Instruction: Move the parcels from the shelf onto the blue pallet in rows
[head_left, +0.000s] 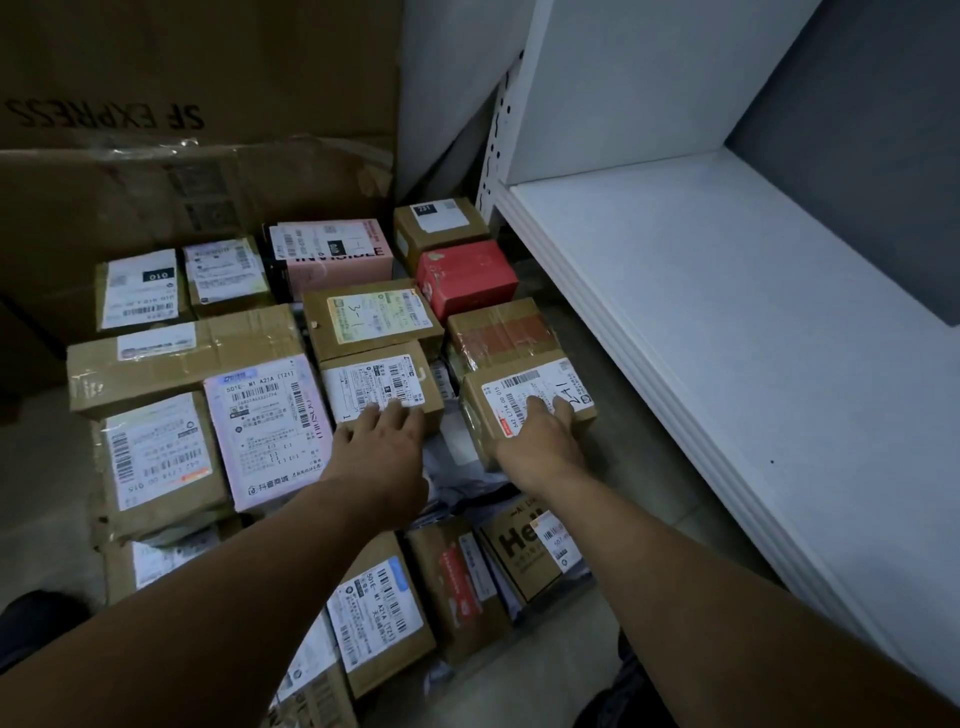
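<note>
Right hand (540, 426) palm-down on the marked box (524, 400), fingers spread and lightly bent over its white label with handwriting, resting there rather than wrapped round; thumb out of sight. Left hand (382, 431) likewise released, straight fingers laid flat on the label of a small brown box (382, 384) just left of the marked box, a narrow gap between the two. Grey plastic mailer (457, 467) low in that gap, on the near side of the marked box. Directly behind the marked box and touching it: a taped brown box (501, 330); behind that a red box (465, 278), then a brown box numbered 231 (439, 223), all in one file. Behind-left of the marked box: a box with a yellow-green label (371, 319) and a pink box (332, 254). Further left: a pale pink-labelled parcel (267, 426), a long brown box (182, 358) and more labelled parcels, packed side by side in rows. Nearer than the marked box: a brown box printed with large black letters (524, 551) among other parcels. Right of the marked box, close by and higher: the white shelf (727, 312). Far behind-left of the marked box: large cardboard cartons (197, 78), one printed SF EXPRESS upside down. Surface under the parcels too covered to make out.
</note>
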